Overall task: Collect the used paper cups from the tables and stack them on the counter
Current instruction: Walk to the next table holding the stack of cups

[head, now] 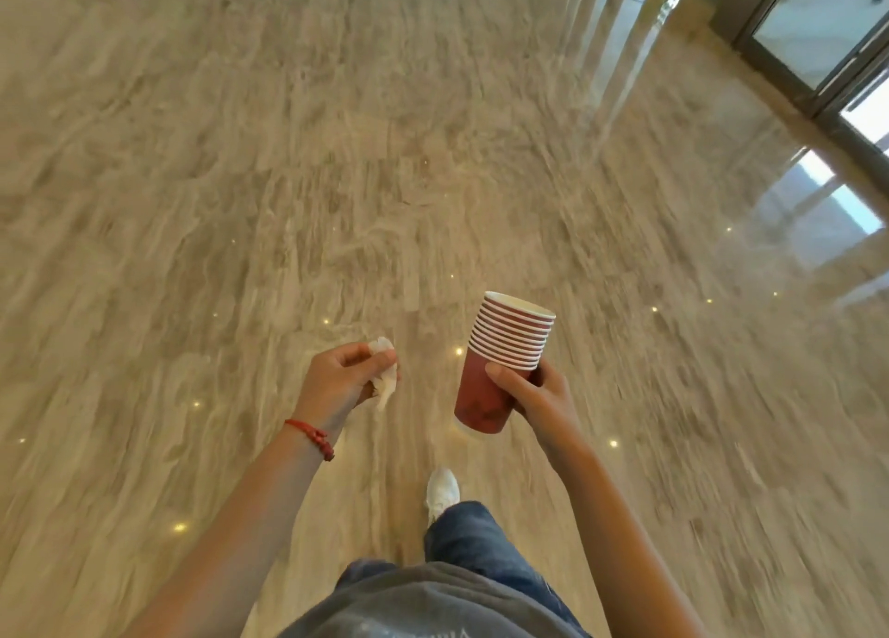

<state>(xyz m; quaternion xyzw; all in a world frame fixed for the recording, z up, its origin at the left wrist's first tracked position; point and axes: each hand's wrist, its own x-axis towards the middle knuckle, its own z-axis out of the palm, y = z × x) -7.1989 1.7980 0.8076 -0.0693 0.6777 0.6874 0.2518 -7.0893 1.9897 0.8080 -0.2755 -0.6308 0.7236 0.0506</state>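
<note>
My right hand (534, 392) grips a stack of several red paper cups (500, 363) with white rims, nested and tilted slightly to the right, held around the lowest cup's side. My left hand (341, 380) is closed on a crumpled white tissue (387, 377), which sticks out between thumb and fingers. A red string bracelet sits on the left wrist. Both hands are held out in front of my body, a short gap apart, above the floor. No table or counter is in view.
A polished beige marble floor (336, 180) fills the view, with small ceiling-light reflections. Glass doors with dark metal frames (818, 50) stand at the far right. My white shoe (442, 491) and jeans leg are below the hands.
</note>
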